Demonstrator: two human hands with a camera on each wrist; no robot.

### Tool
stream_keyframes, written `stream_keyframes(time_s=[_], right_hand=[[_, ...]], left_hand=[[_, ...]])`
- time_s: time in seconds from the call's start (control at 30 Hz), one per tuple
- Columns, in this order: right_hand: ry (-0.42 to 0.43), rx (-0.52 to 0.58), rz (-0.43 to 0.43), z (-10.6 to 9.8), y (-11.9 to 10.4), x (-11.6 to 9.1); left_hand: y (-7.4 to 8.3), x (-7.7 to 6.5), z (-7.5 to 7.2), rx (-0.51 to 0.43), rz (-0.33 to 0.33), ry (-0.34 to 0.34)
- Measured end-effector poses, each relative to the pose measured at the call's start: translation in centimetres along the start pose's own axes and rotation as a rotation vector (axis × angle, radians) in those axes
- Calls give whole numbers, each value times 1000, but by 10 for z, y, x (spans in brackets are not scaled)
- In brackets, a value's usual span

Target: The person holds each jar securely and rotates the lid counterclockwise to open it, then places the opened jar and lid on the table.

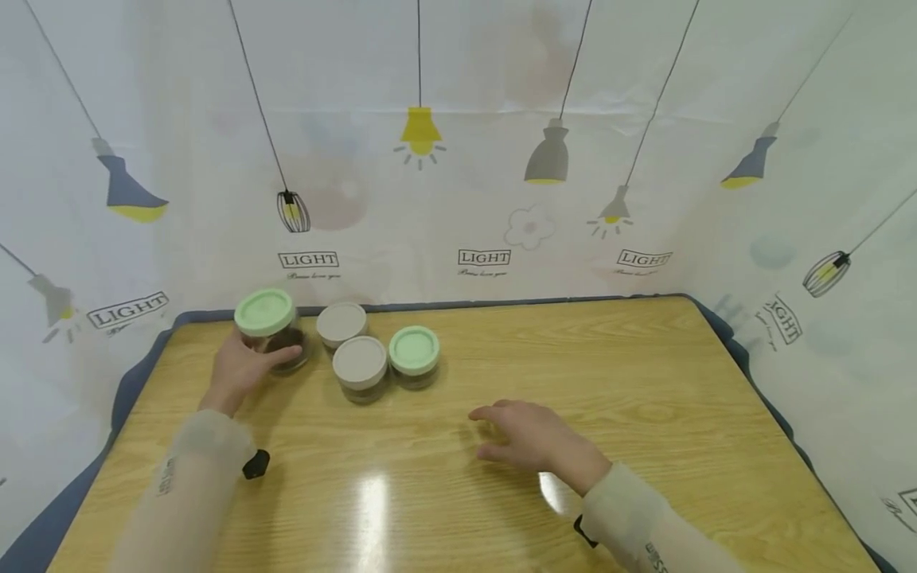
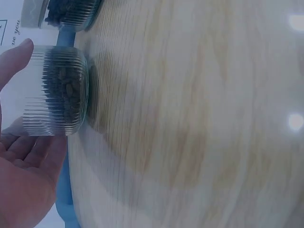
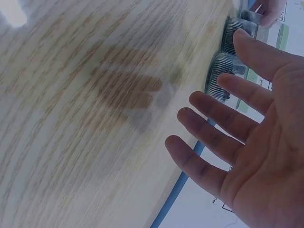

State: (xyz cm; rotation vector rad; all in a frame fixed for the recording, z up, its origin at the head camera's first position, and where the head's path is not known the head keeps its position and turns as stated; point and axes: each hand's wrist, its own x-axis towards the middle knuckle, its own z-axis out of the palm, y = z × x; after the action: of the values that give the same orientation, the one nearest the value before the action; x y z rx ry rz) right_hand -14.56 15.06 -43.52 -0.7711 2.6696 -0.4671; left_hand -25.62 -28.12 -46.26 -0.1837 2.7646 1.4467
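Observation:
At the table's back left, my left hand [image 1: 239, 366] grips a ribbed glass jar [image 1: 285, 341] with a light green lid. The left wrist view shows the jar [image 2: 64, 90] part filled with small dark pieces, thumb on one side and fingers on the other. Just right of it stand two jars with pale grey lids, one at the back [image 1: 342, 325] and one in front [image 1: 360, 364]. Beside them is another green-lidded jar [image 1: 415, 356]. My right hand [image 1: 533, 436] hovers over the middle of the table, fingers spread and holding nothing.
The wooden table [image 1: 680, 382] has a dark blue edging along its back and sides. A white curtain [image 1: 458, 183] printed with hanging lamps stands behind and at both sides. Light glares off the tabletop near the front.

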Motion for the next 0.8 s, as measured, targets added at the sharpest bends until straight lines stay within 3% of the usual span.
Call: stream_keyframes(time_s=[0.47,0.8], right_hand=[[5,-4,14,-1,-3,-3],[13,-18,-2,-1,-3,-6]], left_hand=[[-3,-36,-28,130,125,-152],[7,-69,-18,175,236,-232]])
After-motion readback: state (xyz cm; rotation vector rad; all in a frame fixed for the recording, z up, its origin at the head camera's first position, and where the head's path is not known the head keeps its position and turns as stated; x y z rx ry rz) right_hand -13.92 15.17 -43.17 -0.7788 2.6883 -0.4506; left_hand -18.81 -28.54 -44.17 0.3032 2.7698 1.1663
